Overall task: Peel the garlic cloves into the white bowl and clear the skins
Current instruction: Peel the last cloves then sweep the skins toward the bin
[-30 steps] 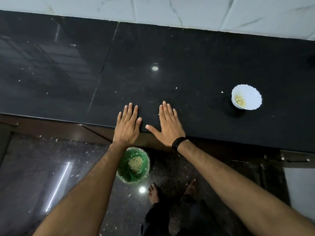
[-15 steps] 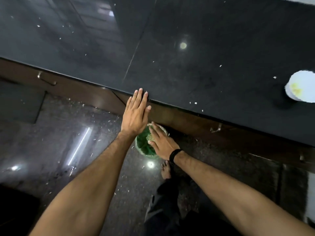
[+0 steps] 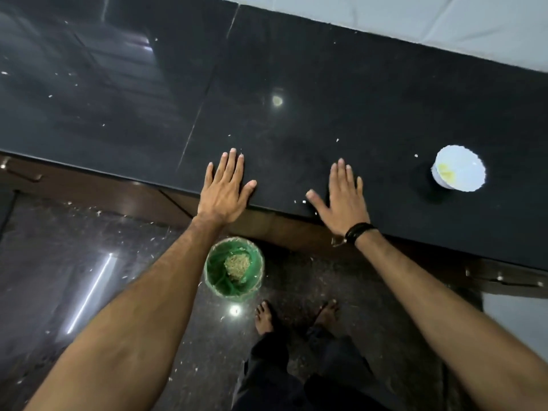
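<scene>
Two hands lie flat, palms down, on the black countertop [image 3: 341, 93] near its front edge, centre of frame. Left hand [image 3: 226, 188]: fingers straight and close together, thumb splayed toward frame right, holding nothing; heel of palm overhangs the edge. Right hand [image 3: 341, 200]: fingers straight, slightly spread, thumb out toward frame left, nothing grasped; black wristband [image 3: 357, 232] at the wrist. Both forearms run in from the lower corners, approx. straight, converging toward the counter.

White bowl [image 3: 459, 172] sits on the counter at frame right, well apart from the right hand; scalloped rim, pale yellow garlic cloves [image 3: 446, 174] visible inside on its left side. Small skin flecks [image 3: 299, 201] lie between the two hands, just beside the right thumb; more flecks scattered across the counter.

Green bin [image 3: 234, 266] stands on the floor below the counter edge, lower centre, w/ a heap of skins [image 3: 237, 264] inside. Bare feet and dark trousers show at bottom centre. Floor carries scattered flecks too.
</scene>
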Motion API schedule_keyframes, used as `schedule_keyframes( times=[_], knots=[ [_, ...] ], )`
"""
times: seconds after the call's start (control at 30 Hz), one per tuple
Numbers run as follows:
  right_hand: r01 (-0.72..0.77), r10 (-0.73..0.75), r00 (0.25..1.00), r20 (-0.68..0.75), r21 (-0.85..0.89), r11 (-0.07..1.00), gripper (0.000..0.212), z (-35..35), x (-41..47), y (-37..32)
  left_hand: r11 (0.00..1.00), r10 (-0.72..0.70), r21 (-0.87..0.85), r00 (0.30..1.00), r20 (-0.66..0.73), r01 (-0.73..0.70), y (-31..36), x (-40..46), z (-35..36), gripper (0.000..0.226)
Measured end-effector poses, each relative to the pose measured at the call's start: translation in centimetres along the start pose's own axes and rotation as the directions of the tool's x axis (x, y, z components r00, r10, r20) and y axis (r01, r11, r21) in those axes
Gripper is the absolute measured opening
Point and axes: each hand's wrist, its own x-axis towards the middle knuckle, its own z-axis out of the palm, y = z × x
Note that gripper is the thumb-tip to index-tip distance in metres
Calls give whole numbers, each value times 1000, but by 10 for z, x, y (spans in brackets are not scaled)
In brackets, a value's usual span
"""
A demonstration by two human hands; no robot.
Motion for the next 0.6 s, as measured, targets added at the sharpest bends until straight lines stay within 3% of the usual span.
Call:
schedule_keyframes(
  times=[0.13, 0.27, 0.33, 0.43, 0.53, 0.6],
  knots=[
    [144, -144, 990, 8, -54, 988, 104, 23, -21, -46, 998, 43, 37, 999, 20, -44, -6, 5, 0, 75],
    [390, -389, 920, 43, -31, 920, 100, 43, -52, -109, 997, 63, 35, 998, 22, -64, -10, 5, 0, 79],
    [473, -474, 877, 84, 23, 881, 98, 59, -67, -132, 998, 58, 24, 998, 20, -59, -9, 5, 0, 77],
    [484, -504, 858, 101, 170, 858, 90, 70, -78, -145, 998, 64, 21, 998, 8, -64, -8, 3, 0, 74],
    [566, -562, 818, -123, 341, 750, 66, 51, -71, -130, 996, 85, 16, 996, -7, -85, -13, 10, 0, 73],
    [549, -439, 829, -347, 359, 755, 55, 23, -46, -105, 996, 84, 18, 996, -32, -83, -14, 19, 0, 76]
  ],
)
